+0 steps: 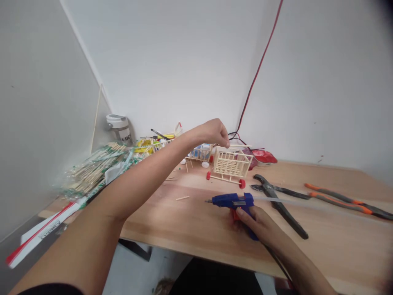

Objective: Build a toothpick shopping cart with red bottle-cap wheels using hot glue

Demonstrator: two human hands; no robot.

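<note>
My left hand (216, 132) reaches across to the back of the table, its fingers pinched together at the end of a thin wooden stick (242, 146). The stick lies level over the top of a small cart (233, 164) built from wooden sticks, with red wheels (242, 183) at its lower front. In my right hand (256, 223) is a blue hot glue gun (233, 200), its nozzle pointing left above the table. A long clear glue stick (282, 200) trails out of its rear. The tips of my left fingers are partly hidden.
Pliers (279, 205) and orange-handled cutters (340, 198) lie at the right. Bagged wooden sticks (95, 168) and a lidded jar (119, 128) are at the left. Another stick-built frame (199, 154) stands beside the cart. A loose stick piece (182, 198) lies mid-table; a red cable (259, 67) hangs behind.
</note>
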